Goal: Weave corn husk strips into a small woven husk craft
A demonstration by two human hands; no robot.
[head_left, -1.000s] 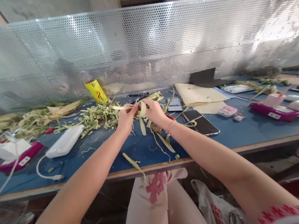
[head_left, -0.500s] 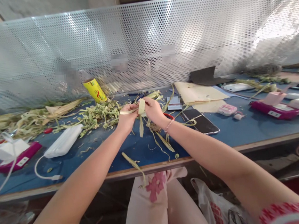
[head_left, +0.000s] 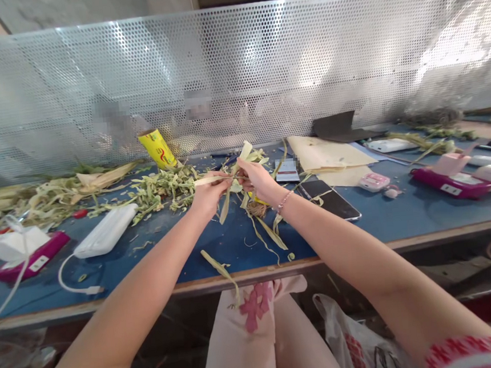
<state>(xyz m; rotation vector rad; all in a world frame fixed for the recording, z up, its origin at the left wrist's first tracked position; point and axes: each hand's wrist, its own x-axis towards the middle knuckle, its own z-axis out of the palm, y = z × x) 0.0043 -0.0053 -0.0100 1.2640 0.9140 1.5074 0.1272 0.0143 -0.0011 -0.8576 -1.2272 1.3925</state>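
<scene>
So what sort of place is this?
Probably a small craft workshop: there's a long blue workbench, a heap of pale green plant strips, and a perforated metal screen behind.

The husk strips [head_left: 225, 206] are pale green, the tabletop [head_left: 240, 247] blue, the tube [head_left: 156, 150] yellow with red markings.

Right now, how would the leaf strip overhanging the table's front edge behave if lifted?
The leaf strip likely flops: its thin end droops over the table edge. Its broader, straighter end may be stiffer. Slender overall, it should be light.
</scene>
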